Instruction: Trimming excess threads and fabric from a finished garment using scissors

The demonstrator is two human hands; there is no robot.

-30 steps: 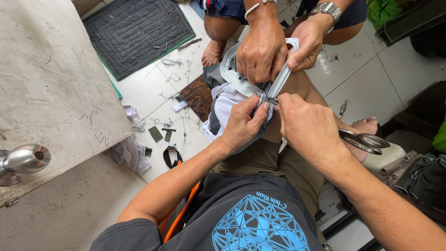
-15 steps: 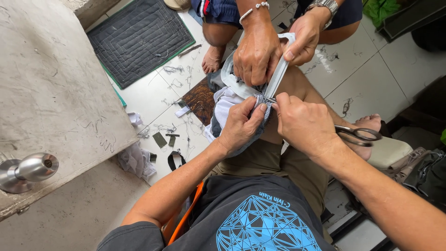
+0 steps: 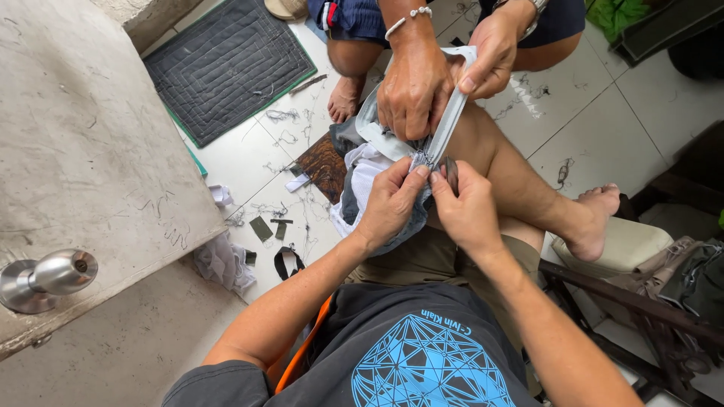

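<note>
No packages, labels, signs or screens are in view

One head-worn camera is looking steeply down from above the person's own chest, taking in the dark shirt (image 3: 422, 362) at the bottom edge and both forearms running up toward the middle. It is sitting close to the hands, which are filling the centre of the frame. The view is facing forward and down onto the tiled floor (image 3: 603, 113), with a second person's arms entering from the top edge and a door (image 3: 75, 151) with its knob (image 3: 56, 275) closing off the left side.
</note>
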